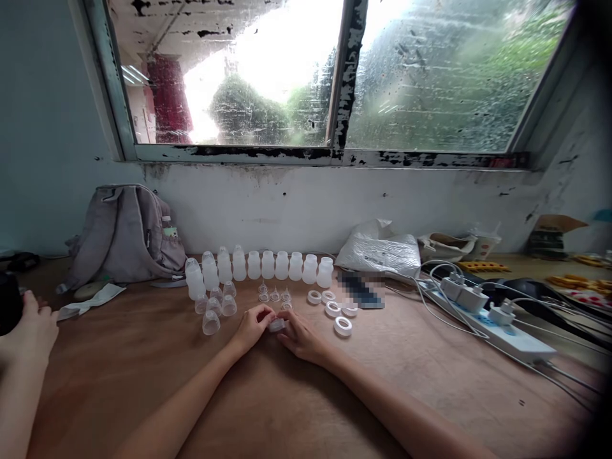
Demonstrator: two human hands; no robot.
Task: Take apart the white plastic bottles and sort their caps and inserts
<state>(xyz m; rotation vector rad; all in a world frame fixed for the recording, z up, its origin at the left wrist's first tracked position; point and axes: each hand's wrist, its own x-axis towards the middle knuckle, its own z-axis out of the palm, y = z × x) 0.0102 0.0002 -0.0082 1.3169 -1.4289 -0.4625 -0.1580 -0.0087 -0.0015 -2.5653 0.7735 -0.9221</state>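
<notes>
My left hand [253, 326] and my right hand [300, 333] meet low over the table. Their fingers are closed around a white bottle collar ring [276, 326], largely covered by the fingertips. Just beyond them stand several clear bottle nipples [275, 296]. On the right lie several loose white collar rings [343, 326]. Clear dome caps [211, 322] stand rim-down to the left of my left hand. Behind runs a row of frosted baby bottles [282, 265]; those at its left end wear dome caps, while the others have uncovered necks.
A grey backpack [127, 233] leans on the wall at left, near another person's hand [36, 322] holding something black. A pixelated dark object [362, 291], a silver plastic bag [380, 250] and a power strip [507, 335] with plugs and cables lie to the right.
</notes>
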